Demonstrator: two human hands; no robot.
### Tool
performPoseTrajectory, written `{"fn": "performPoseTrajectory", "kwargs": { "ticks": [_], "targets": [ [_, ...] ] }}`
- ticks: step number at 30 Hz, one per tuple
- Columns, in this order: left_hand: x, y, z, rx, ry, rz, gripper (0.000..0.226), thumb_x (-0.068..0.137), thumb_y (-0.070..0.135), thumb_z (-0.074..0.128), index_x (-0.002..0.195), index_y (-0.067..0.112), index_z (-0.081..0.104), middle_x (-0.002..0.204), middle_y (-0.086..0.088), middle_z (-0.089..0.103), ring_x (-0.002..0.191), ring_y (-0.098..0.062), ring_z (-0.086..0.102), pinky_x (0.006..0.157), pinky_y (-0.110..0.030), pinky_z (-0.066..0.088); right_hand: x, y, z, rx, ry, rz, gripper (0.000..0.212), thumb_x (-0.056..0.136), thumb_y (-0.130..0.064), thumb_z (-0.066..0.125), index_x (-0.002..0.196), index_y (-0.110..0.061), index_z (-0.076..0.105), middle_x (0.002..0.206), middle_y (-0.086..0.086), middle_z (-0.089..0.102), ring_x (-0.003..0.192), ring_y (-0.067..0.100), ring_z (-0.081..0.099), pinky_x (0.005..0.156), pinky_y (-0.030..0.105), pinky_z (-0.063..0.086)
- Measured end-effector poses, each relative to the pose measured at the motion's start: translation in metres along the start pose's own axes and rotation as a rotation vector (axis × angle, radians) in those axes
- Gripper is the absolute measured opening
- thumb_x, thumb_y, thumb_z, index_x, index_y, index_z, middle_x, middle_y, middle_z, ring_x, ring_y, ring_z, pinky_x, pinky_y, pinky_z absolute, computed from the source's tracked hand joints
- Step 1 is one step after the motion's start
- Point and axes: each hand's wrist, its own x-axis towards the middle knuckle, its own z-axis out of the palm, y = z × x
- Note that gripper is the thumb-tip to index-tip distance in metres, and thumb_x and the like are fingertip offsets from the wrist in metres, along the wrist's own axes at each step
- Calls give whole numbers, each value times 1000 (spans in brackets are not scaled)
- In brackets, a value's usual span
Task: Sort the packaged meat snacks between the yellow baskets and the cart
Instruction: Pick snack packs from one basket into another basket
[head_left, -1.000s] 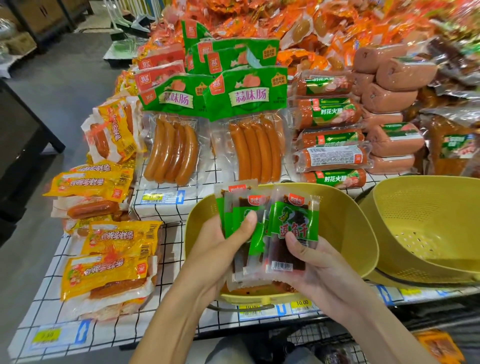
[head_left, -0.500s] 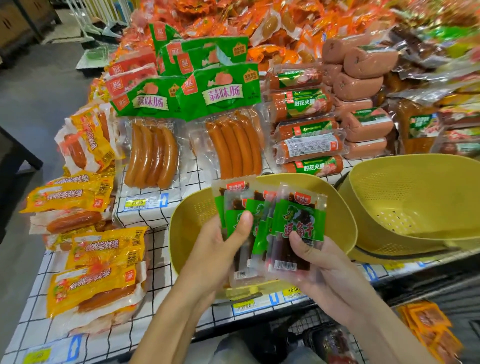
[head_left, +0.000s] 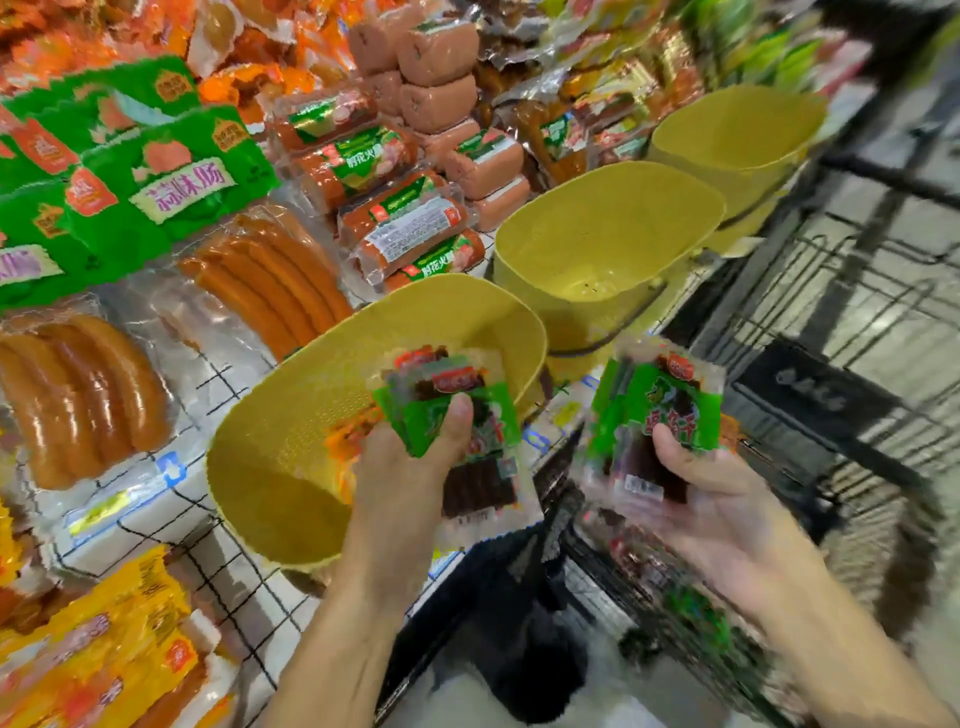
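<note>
Your left hand (head_left: 410, 467) holds a fanned stack of packets (head_left: 457, 415), green-labelled, over the 4 o'clock rim of the nearest yellow basket (head_left: 291, 395). Its grip pinches them, thumb on top. At 3 o'clock from it, your right hand (head_left: 711, 499) has its grip pinching a smaller bunch (head_left: 660, 410) above the cart (head_left: 841, 291); the red lettering is too blurred to read. A second basket (head_left: 597, 208) and a third basket (head_left: 727, 130) sit toward 1 o'clock on the table (head_left: 208, 545). At 10 o'clock, green sausage packs (head_left: 176, 187) read 蒜味肠, and the ham rolls (head_left: 363, 161) read 肘花火腿.
</note>
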Motion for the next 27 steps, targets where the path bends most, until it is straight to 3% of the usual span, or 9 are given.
{"fn": "performPoseTrajectory", "kwargs": {
  "ticks": [3, 8, 12, 17, 20, 22, 24, 26, 27],
  "targets": [
    [-1, -5, 30, -10, -211, -135, 24, 78, 43, 63, 96, 30, 72, 96, -5, 75, 89, -23, 72, 65, -41, 57, -24, -9, -36, 6, 129, -67, 35, 76, -9, 56, 107, 6, 66, 105, 24, 67, 90, 39, 68, 61, 41, 58],
    [4, -19, 99, 92, -384, -205, 16, 86, 34, 63, 99, 27, 70, 99, -8, 73, 95, -27, 70, 69, -56, 56, -69, -25, -102, 14, 393, -261, 19, 75, -10, 57, 76, -5, 76, 83, 15, 72, 79, 28, 71, 71, 55, 56],
    [20, -41, 153, 169, -390, -198, 13, 89, 24, 63, 98, 18, 69, 97, -10, 73, 96, -33, 69, 76, -64, 52, -91, -32, -163, 109, 544, -278, 19, 74, -14, 58, 72, -10, 77, 81, 11, 73, 75, 22, 72, 74, 49, 58],
    [49, -99, 217, 240, -426, -203, 10, 90, 16, 61, 86, 19, 69, 90, -8, 71, 93, -31, 67, 83, -64, 49, -86, -28, -242, 106, 684, -199, 20, 76, -17, 60, 84, -9, 76, 88, 9, 74, 77, 20, 72, 57, 30, 58],
    [64, -152, 246, 337, -488, -307, 12, 91, 16, 62, 80, 19, 68, 72, 4, 70, 72, -17, 66, 78, -50, 53, -68, -11, -287, 70, 744, -167, 17, 78, -11, 59, 90, -8, 70, 87, 8, 74, 76, 18, 72, 67, 37, 59],
    [70, -192, 261, 396, -534, -383, 11, 91, 13, 61, 82, 16, 66, 73, -1, 67, 70, -17, 62, 75, -37, 50, -52, 7, -309, -19, 851, -87, 10, 80, -6, 59, 81, -8, 69, 72, 6, 73, 63, 16, 70, 65, 36, 56],
    [71, -234, 275, 510, -585, -421, 7, 91, 11, 61, 91, 6, 65, 80, -6, 64, 76, -18, 59, 69, -28, 45, -34, 31, -328, -75, 994, 14, 11, 87, 2, 58, 88, -1, 68, 64, 4, 71, 52, 11, 66, 55, 30, 53],
    [66, -277, 284, 612, -601, -458, 19, 88, 3, 62, 103, -9, 62, 85, -10, 62, 78, -13, 60, 63, -17, 43, -19, 58, -346, -147, 1163, 128, 20, 88, 2, 59, 107, 8, 61, 79, 14, 69, 51, 11, 64, 49, 28, 52],
    [62, -299, 286, 645, -607, -469, 22, 86, -4, 62, 105, -16, 59, 84, -10, 60, 69, -4, 60, 58, -10, 41, -11, 72, -355, -204, 1239, 185, 27, 88, 1, 60, 115, 6, 58, 94, 17, 67, 62, 14, 67, 52, 25, 54]
  ]
}}
